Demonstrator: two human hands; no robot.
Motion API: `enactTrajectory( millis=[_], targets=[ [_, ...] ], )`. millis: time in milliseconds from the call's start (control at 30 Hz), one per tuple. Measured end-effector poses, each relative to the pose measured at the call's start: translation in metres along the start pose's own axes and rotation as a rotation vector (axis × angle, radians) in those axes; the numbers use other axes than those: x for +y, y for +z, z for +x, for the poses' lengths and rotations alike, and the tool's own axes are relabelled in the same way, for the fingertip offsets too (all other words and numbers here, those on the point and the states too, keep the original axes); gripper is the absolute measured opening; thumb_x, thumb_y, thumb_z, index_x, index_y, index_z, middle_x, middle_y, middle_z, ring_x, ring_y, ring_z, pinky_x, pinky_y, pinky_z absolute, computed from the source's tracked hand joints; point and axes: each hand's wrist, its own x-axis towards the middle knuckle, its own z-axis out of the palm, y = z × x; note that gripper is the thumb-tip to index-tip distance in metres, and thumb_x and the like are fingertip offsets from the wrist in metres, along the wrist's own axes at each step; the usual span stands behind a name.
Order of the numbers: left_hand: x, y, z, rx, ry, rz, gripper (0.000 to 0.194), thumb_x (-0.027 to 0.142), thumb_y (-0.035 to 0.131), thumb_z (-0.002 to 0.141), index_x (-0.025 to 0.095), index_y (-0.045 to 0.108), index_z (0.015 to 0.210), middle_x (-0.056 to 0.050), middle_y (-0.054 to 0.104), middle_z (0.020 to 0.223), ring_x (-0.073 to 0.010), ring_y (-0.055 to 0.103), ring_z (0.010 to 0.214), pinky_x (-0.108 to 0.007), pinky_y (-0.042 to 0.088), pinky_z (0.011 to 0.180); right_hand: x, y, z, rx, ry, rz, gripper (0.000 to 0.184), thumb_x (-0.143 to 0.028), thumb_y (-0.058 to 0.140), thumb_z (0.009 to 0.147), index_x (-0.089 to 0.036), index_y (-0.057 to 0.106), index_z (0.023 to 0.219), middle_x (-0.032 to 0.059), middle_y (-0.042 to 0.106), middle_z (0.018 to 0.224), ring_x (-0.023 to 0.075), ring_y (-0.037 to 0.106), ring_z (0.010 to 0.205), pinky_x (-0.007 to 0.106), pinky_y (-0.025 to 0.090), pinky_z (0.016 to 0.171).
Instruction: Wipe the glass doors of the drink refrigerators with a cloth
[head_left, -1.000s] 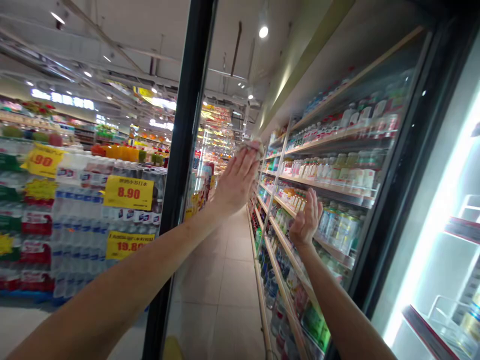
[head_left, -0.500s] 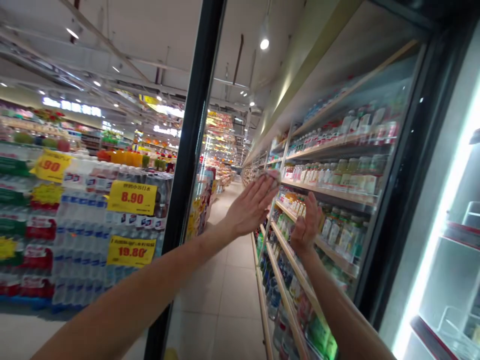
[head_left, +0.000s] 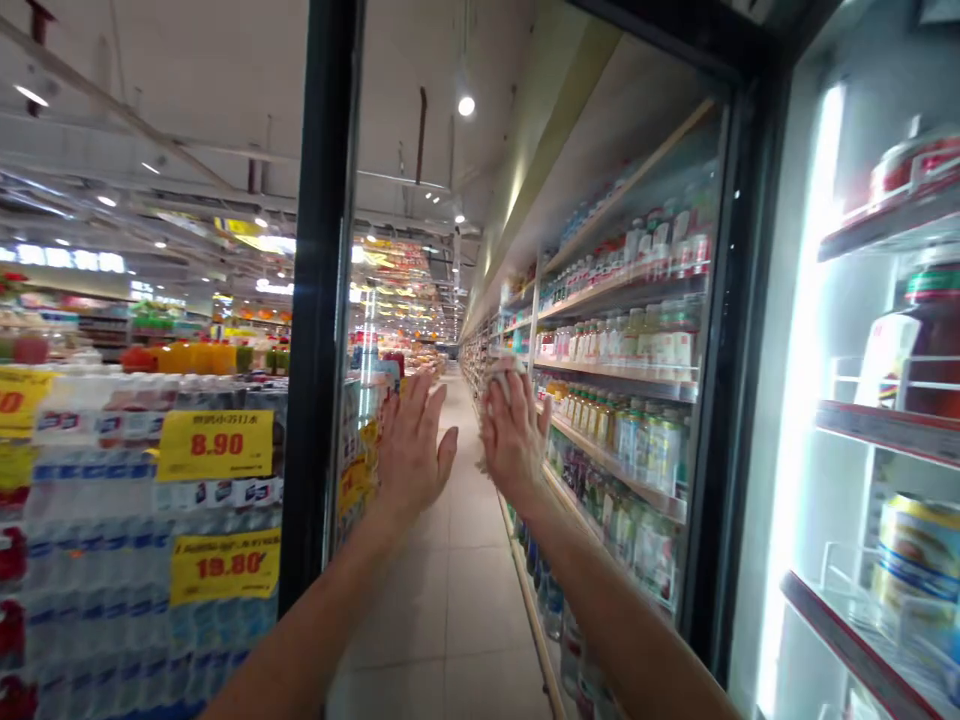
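Cloth (head_left: 506,362) is now showing at the right hand (head_left: 514,440), no longer at the left, so right is taking over the holding. Right fingers are lying fairly close together, pressing it seemingly to the glass door (head_left: 319,300). Left hand (head_left: 409,440) is facing the pane beside it, holding nothing visible, fingers slightly parted, thumb sticking out wide; can't tell if it's touching. Lit cooler shelves (head_left: 892,435) are standing right.

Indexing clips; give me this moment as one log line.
left hand: open, at glass door | right hand: holding pale cloth at door | rest: lit shelves right of door
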Motion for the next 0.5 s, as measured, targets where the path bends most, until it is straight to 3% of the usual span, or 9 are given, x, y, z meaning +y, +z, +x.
enactTrajectory(
  millis=[100,167,233,300,333,433,500],
  targets=[
    [0.012,0.0,-0.013,-0.115,0.035,0.176,0.056,0.028,0.045,0.085,0.02,0.026,0.137,-0.013,0.033,0.141,-0.0256,0.022,0.134,-0.048,0.022,0.107,0.072,-0.015,-0.023,0.038,0.049,-0.088,0.047,-0.025,0.037,0.086,-0.023,0.037,0.133,0.0104,0.037,0.14,0.0242,0.026,0.133,0.053,0.016,0.107],
    [0.017,-0.002,-0.022,-0.148,0.048,0.236,0.059,0.03,0.047,0.084,0.021,0.026,0.137,-0.012,0.032,0.141,-0.0257,0.02,0.134,-0.048,0.019,0.108,0.12,-0.028,-0.035,0.138,0.309,-0.14,0.048,-0.026,0.036,0.086,-0.02,0.037,0.133,0.0145,0.031,0.142,0.0282,0.027,0.132,0.058,0.019,0.103],
    [0.019,-0.003,-0.027,-0.159,0.053,0.274,0.062,0.031,0.048,0.083,0.021,0.023,0.138,-0.011,0.03,0.142,-0.0251,0.018,0.135,-0.048,0.017,0.109,0.142,-0.035,-0.041,0.209,0.513,-0.15,0.05,-0.027,0.034,0.086,-0.018,0.035,0.135,0.0177,0.027,0.144,0.0315,0.026,0.132,0.062,0.022,0.099],
    [0.019,-0.003,-0.029,-0.16,0.057,0.294,0.064,0.032,0.049,0.083,0.021,0.021,0.139,-0.01,0.028,0.143,-0.0247,0.017,0.135,-0.047,0.015,0.109,0.126,-0.032,-0.047,0.212,0.494,-0.133,0.051,-0.026,0.034,0.086,-0.018,0.031,0.136,0.0174,0.025,0.145,0.031,0.024,0.133,0.062,0.023,0.099],
    [0.019,-0.002,-0.029,-0.163,0.063,0.296,0.064,0.032,0.049,0.082,0.021,0.021,0.139,-0.01,0.027,0.143,-0.0248,0.017,0.135,-0.047,0.016,0.109,0.107,-0.027,-0.05,0.188,0.408,-0.121,0.052,-0.026,0.035,0.086,-0.019,0.029,0.137,0.0157,0.026,0.145,0.0295,0.023,0.134,0.06,0.023,0.101],
    [0.022,0.004,-0.034,-0.156,0.042,0.287,0.063,0.029,0.049,0.083,0.02,0.021,0.139,-0.011,0.027,0.143,-0.0254,0.018,0.135,-0.049,0.017,0.108,0.046,-0.01,-0.063,-0.018,-0.043,-0.04,0.052,-0.022,0.04,0.084,-0.023,0.033,0.135,0.0094,0.036,0.141,0.0253,0.021,0.135,0.052,0.02,0.107],
    [0.027,0.009,-0.041,-0.137,0.022,0.275,0.063,0.025,0.047,0.083,0.019,0.019,0.139,-0.011,0.028,0.142,-0.024,0.018,0.135,-0.049,0.016,0.108,0.035,-0.007,-0.071,-0.071,-0.164,-0.024,0.05,-0.02,0.042,0.082,-0.025,0.039,0.132,0.0065,0.043,0.136,0.0235,0.024,0.134,0.05,0.016,0.109]
  ],
)
